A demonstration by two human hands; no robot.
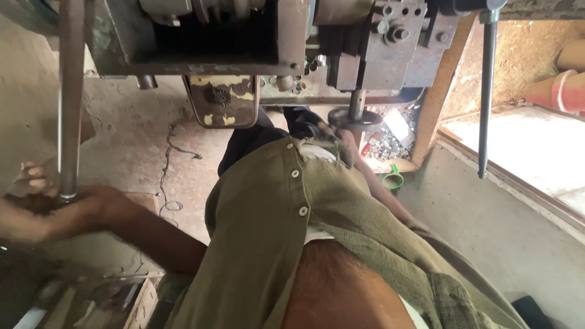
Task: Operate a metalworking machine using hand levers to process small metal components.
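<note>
My left hand (52, 207) is at the left edge, fingers closed around the lower end of a long rusty metal bar (70, 91) that runs straight up out of view. My right arm reaches past my olive shirt (274, 231) towards a dark round handwheel (355, 119) under the grey machine (341, 42). My right hand (339, 135) lies at the wheel's rim. The shirt hides most of that hand, so its grip cannot be made out.
A thin dark lever rod (485, 91) hangs at the right. Metal chips (390, 143) and a small green cup (393, 180) lie by the machine's base. Clay pots (567, 85) stand at the far right. A wooden box of tools (131, 298) sits at the lower left. A wire (170, 164) trails on the floor.
</note>
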